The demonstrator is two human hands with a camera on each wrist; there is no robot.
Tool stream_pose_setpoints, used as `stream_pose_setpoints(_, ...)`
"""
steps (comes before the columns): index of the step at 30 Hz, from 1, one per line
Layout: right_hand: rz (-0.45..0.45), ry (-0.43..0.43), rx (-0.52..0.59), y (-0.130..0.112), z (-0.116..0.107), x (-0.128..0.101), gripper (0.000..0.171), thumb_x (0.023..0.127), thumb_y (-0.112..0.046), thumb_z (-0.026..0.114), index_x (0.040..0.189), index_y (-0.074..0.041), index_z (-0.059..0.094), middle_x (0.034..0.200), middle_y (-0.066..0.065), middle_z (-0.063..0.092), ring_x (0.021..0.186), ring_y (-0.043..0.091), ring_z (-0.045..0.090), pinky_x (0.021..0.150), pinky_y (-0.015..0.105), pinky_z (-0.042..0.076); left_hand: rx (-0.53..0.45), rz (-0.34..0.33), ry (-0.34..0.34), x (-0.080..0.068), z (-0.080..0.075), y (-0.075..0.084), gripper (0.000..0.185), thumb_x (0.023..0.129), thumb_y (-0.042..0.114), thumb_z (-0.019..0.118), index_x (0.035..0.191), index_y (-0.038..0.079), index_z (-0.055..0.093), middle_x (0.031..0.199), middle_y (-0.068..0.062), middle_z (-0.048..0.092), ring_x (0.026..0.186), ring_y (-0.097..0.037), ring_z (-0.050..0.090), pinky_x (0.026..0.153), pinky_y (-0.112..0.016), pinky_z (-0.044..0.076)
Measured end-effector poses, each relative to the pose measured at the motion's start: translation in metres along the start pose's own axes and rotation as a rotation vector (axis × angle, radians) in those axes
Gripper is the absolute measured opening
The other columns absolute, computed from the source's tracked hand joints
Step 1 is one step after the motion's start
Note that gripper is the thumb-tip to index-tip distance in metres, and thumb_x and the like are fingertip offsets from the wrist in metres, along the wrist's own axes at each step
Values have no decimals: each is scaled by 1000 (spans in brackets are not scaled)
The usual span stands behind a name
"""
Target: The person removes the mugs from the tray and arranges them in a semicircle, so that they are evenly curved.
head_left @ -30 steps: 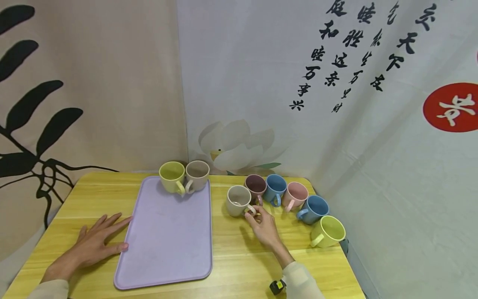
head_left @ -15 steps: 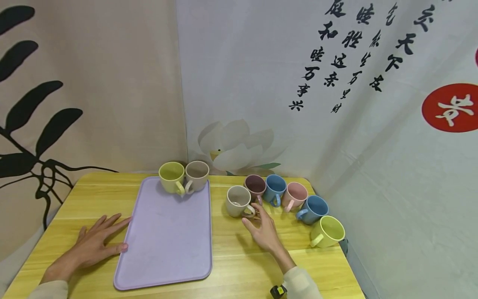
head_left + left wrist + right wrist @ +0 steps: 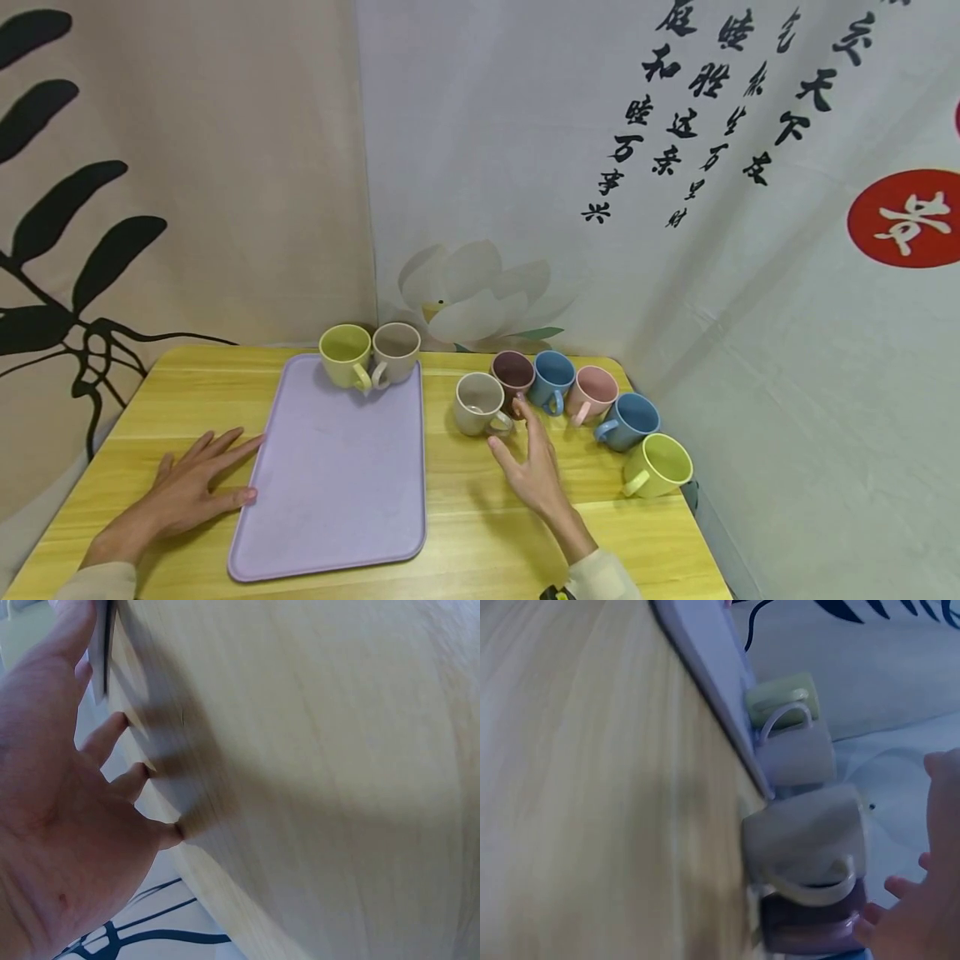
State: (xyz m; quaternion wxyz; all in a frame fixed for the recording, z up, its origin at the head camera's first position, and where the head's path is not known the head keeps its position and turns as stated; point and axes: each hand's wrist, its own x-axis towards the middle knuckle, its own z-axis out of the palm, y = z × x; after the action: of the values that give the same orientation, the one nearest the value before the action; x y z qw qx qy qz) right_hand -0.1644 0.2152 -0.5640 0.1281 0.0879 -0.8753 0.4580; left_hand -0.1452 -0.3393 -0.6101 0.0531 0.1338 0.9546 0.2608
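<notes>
Both hands open: L [image 3: 183, 496] flat on table [image 3: 480, 533], R [image 3: 534, 471] near beige mug [image 3: 477, 403].

Wooden table [image 3: 480, 533]; lilac tray [image 3: 330, 492]; mugs [image 3: 480, 403]

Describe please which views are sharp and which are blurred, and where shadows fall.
Head view: sharp, evenly lit, with soft shadows under both hands; straight edges look bent by the wide lens. Left wrist view: blurred wooden table, and finger shadows beside the left hand. Right wrist view: soft focus on the beige mug.
</notes>
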Motion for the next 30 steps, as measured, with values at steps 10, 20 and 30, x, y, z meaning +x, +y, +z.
stream_pose_setpoints(10,-182,43,24,-46,5,-1,77,103,-25,81,170,-15,46,175,14,52,166,36,48,132,65,43,2,-11,-11,0,-1,1,89,99,52,83,175,30,43,175,-40,35,154,-81,25,106,-106,11)
stream_pose_setpoints(20,-160,-81,104,-77,38,4,75,104,-29,78,171,-20,45,177,6,51,167,32,47,135,64,41,2,-12,-13,1,-1,1,89,99,52,84,175,30,43,175,-40,35,154,-81,26,106,-107,11)
stream_pose_setpoints(30,-104,-212,206,-86,79,28,68,110,-34,72,169,-13,46,175,14,51,163,35,50,134,57,46,-8,-23,-22,2,-1,0,89,99,55,83,174,28,44,176,-40,34,154,-82,24,106,-107,9)
